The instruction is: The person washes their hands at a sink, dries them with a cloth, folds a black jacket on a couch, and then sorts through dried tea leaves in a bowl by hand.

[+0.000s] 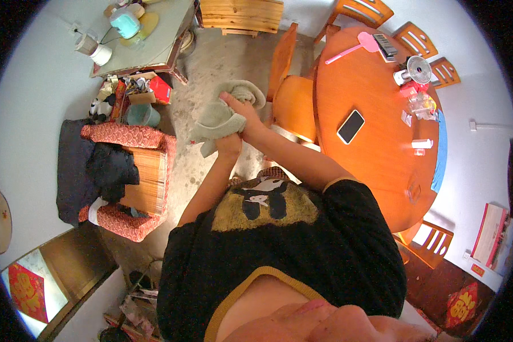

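Note:
Before my chest, above the floor, I hold a bunched, pale grey-green piece of soft fabric (pixel 213 119), perhaps a towel or garment. My right hand (pixel 249 116) grips its middle, with the thumb lying over the top. Lower down, my left hand (pixel 229 146) is closed on the near end, its fingers largely hidden by a fold. The far end curls into a rounded loop. A small red mark shows at the left edge, and a short corner hangs beside my left hand.
On my right stands an oval wooden table (pixel 376 171) bearing a smartphone (pixel 350 127), a pink fly swatter (pixel 367 42) and a small fan (pixel 419 69). A wooden chair (pixel 294 109) is close by. Leftward are a patterned armchair (pixel 126 134) and a plastic bin (pixel 142 115).

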A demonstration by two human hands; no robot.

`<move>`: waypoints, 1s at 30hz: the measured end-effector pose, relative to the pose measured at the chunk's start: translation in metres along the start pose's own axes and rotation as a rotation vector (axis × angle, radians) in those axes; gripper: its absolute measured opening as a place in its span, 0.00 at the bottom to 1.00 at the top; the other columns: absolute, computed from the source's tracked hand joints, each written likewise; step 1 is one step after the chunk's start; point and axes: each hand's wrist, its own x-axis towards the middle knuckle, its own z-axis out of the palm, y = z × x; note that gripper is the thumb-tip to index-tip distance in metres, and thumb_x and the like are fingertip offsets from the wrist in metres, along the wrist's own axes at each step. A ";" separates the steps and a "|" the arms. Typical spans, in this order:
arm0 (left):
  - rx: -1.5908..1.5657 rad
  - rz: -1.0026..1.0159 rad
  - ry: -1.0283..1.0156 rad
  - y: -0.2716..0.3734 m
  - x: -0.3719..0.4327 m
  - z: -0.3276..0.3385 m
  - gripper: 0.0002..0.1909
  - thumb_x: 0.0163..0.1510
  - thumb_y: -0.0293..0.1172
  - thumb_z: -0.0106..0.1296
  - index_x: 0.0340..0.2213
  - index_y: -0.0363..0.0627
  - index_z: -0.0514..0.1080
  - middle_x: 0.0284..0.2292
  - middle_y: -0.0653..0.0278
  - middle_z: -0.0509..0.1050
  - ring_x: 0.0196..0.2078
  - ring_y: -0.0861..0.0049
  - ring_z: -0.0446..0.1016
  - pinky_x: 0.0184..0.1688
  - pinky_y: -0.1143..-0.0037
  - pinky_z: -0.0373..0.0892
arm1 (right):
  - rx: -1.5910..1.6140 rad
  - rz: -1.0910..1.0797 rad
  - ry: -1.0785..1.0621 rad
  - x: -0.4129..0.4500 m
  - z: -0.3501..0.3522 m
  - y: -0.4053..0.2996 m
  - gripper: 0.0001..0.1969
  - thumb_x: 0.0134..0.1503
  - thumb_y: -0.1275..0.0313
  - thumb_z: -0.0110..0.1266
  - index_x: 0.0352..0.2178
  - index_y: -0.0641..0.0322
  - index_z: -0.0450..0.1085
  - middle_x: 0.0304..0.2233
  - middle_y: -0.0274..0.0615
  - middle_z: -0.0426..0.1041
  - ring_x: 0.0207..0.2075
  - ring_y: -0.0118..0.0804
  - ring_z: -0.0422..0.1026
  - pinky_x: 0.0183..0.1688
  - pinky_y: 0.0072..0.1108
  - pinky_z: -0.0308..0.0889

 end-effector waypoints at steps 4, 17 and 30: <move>0.140 -0.177 0.054 0.002 0.009 -0.007 0.26 0.57 0.38 0.46 0.55 0.43 0.56 0.53 0.59 0.61 0.54 0.67 0.61 0.56 0.68 0.58 | -0.324 0.001 0.143 0.029 -0.049 0.019 0.27 0.51 0.52 0.56 0.38 0.71 0.66 0.35 0.43 0.70 0.36 0.35 0.70 0.39 0.25 0.66; 0.260 -0.521 -0.185 0.034 -0.002 0.003 0.19 0.56 0.37 0.48 0.46 0.41 0.65 0.41 0.62 0.70 0.42 0.73 0.70 0.45 0.73 0.68 | -0.626 0.051 -0.242 -0.020 -0.061 0.025 0.14 0.55 0.65 0.46 0.38 0.65 0.67 0.35 0.51 0.72 0.36 0.39 0.71 0.37 0.25 0.66; 0.881 -0.026 -0.060 0.027 0.040 -0.064 0.22 0.57 0.43 0.46 0.48 0.41 0.65 0.44 0.62 0.69 0.47 0.71 0.67 0.48 0.70 0.65 | -1.144 -0.170 -0.530 -0.020 -0.100 -0.043 0.25 0.55 0.56 0.47 0.48 0.64 0.63 0.45 0.49 0.69 0.45 0.40 0.69 0.46 0.30 0.62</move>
